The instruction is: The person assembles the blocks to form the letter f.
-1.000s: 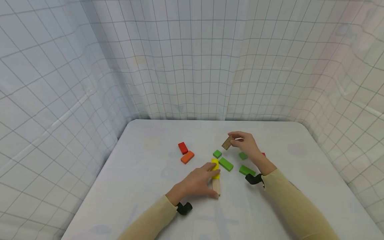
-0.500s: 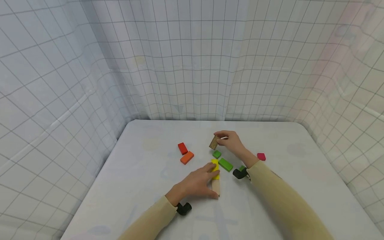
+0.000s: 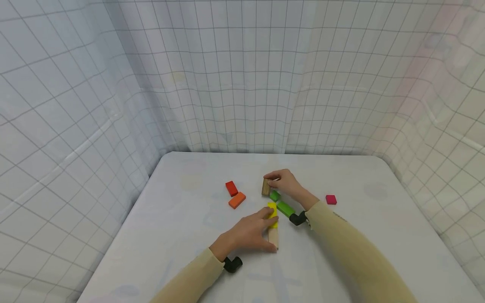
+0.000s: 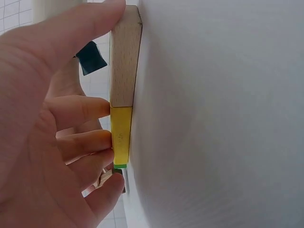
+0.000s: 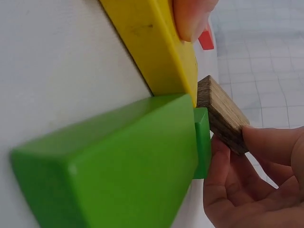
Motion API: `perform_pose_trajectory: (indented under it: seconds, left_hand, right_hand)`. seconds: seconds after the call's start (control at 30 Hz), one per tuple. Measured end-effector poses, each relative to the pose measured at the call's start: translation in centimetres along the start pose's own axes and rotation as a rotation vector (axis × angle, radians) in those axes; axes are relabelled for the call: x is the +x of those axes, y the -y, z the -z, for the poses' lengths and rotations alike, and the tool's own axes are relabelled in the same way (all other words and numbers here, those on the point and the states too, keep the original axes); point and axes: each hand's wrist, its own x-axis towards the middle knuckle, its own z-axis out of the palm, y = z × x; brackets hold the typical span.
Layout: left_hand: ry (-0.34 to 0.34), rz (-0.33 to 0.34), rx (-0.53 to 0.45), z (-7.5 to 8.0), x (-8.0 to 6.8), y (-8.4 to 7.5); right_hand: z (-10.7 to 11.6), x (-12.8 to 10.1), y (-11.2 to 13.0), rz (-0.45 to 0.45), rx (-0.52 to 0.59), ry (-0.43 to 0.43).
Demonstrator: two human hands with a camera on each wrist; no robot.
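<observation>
The right hand's grip point(image 3: 287, 184) pinches a brown block point(image 5: 227, 111) (left hand's grip point(image 3: 248, 230), spread, touches a yellow block point(image 4: 122, 135)).

Yellow block point(image 5: 149, 42), brown wood-grained block point(image 5: 225, 113)

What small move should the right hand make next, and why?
Probably ease the brown block down beside the small green block: the right hand pinches it there, it looks tilted, and the left hand's fingers already rest against the yellow block.

Left hand point(image 4: 40, 156) against yellow block point(image 4: 121, 135)
</observation>
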Motion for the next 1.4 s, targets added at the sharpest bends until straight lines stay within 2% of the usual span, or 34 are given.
perform_pose_trajectory:
  seconds: [0.3,0.53,1.13,1.4]
  left_hand:
    - [-0.004,-0.001,0.007,0.0,0.0,-0.2]
    - [0.0,0.005,-0.004,0.0,0.0,-0.2]
    - [-0.003,0.004,-0.013,-0.1,0.0,0.1]
    - [-0.008,-0.01,-0.012,-0.1,0.0,0.1]
  right_hand:
    - [-0.2,-0.1,-0.2,-0.015,-0.054,0.054]
    - [0.3,-0.9,-0.1,0.025,-0.15,0.059]
    - [0.5,-2.3,-0.4,0.016,-0.184,0.069]
    - [0.3,-2.5,-0.8,0.008,-0.236,0.128]
